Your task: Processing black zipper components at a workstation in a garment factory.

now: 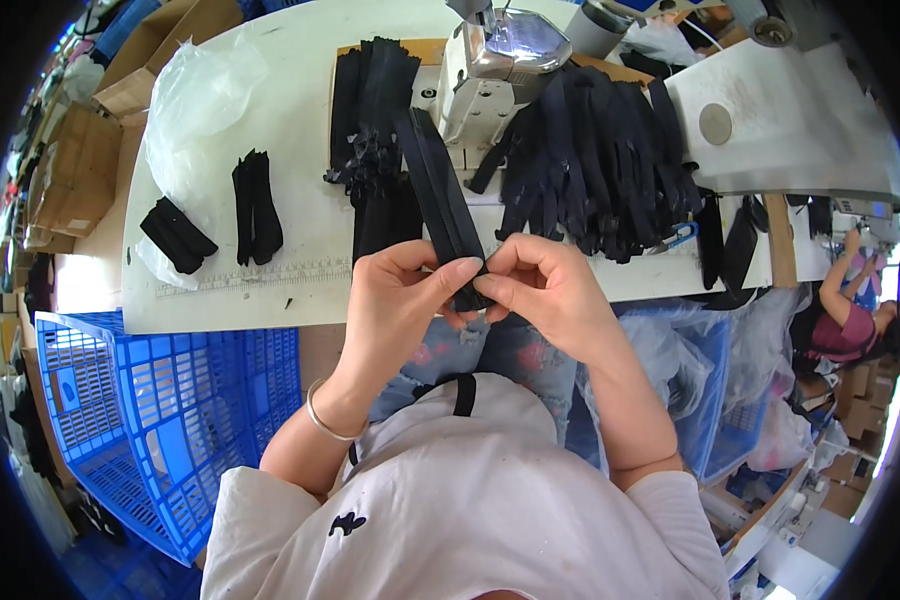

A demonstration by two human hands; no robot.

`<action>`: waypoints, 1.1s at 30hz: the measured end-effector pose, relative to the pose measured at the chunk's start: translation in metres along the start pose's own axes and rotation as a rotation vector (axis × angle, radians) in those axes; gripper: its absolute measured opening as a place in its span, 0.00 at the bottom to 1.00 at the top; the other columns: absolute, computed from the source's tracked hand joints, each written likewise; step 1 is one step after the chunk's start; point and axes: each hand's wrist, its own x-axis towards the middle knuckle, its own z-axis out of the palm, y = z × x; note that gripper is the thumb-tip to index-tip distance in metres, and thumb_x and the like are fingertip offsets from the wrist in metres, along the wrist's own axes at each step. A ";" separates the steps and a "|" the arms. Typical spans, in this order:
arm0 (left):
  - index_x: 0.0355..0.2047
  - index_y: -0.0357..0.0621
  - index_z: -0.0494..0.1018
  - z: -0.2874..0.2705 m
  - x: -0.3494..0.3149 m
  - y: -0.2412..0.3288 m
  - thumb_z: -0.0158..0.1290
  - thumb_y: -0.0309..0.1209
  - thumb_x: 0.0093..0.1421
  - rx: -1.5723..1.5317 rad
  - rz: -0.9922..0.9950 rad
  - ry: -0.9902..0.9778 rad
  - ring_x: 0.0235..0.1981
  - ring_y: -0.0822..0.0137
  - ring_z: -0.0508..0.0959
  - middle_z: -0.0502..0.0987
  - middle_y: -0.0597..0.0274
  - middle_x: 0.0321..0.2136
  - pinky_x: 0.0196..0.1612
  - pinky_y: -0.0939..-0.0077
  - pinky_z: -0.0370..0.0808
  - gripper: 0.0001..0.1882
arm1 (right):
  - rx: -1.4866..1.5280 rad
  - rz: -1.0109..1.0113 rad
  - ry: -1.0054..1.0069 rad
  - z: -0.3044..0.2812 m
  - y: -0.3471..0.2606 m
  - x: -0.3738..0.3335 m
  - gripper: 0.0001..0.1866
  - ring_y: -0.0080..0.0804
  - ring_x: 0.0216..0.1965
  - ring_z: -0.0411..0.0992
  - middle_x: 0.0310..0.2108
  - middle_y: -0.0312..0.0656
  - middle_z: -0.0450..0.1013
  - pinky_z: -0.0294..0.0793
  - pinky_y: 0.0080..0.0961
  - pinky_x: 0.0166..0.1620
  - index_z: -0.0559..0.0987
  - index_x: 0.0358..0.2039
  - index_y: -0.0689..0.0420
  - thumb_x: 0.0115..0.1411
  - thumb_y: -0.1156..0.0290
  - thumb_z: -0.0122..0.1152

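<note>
While the left hand [402, 298] and the right hand [548, 298], equally near, pinch its near end by the front edge of the surface [295, 130], the black zipper strip [438, 185] slants lengthwise away and slightly leftward, its far end beside the sewing machine [473, 95].

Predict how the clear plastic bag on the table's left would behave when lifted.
The plastic bag is probably floppy, lying crumpled. It looks thin and translucent, so likely light for its size. It might drag the leftmost black bundle overlapping it.
</note>
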 end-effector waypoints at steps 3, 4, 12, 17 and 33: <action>0.29 0.31 0.76 0.003 0.004 0.002 0.58 0.26 0.57 -0.016 -0.044 0.044 0.19 0.74 0.77 0.78 0.58 0.23 0.20 0.82 0.76 0.08 | 0.157 -0.027 0.068 0.000 0.000 0.000 0.10 0.19 0.25 0.74 0.24 0.39 0.75 0.74 0.17 0.30 0.75 0.30 0.66 0.57 0.71 0.63; 0.30 0.31 0.76 0.004 0.002 0.005 0.58 0.26 0.57 -0.035 -0.032 0.036 0.19 0.74 0.77 0.78 0.58 0.24 0.20 0.83 0.76 0.08 | 0.162 -0.026 0.070 -0.001 -0.001 0.000 0.10 0.19 0.25 0.74 0.24 0.39 0.75 0.74 0.17 0.30 0.75 0.30 0.66 0.57 0.71 0.63; 0.31 0.34 0.76 0.010 0.003 0.002 0.58 0.29 0.57 -0.056 0.032 0.041 0.19 0.79 0.76 0.78 0.63 0.21 0.21 0.87 0.73 0.08 | 0.031 0.066 0.008 -0.005 0.002 0.000 0.13 0.22 0.22 0.75 0.21 0.41 0.76 0.75 0.16 0.26 0.79 0.29 0.67 0.59 0.67 0.62; 0.31 0.34 0.77 0.010 0.002 0.005 0.58 0.27 0.57 -0.010 0.033 0.046 0.21 0.79 0.76 0.78 0.63 0.22 0.22 0.86 0.74 0.07 | 0.061 0.056 0.005 -0.005 0.004 0.000 0.13 0.21 0.21 0.74 0.21 0.41 0.76 0.75 0.16 0.26 0.78 0.28 0.66 0.59 0.67 0.62; 0.30 0.33 0.77 0.016 0.006 0.020 0.57 0.27 0.58 -0.036 0.144 0.081 0.19 0.80 0.74 0.77 0.64 0.20 0.22 0.88 0.70 0.07 | 0.074 -0.052 0.056 -0.001 -0.001 -0.001 0.08 0.17 0.21 0.70 0.20 0.36 0.74 0.69 0.15 0.26 0.77 0.27 0.64 0.58 0.72 0.61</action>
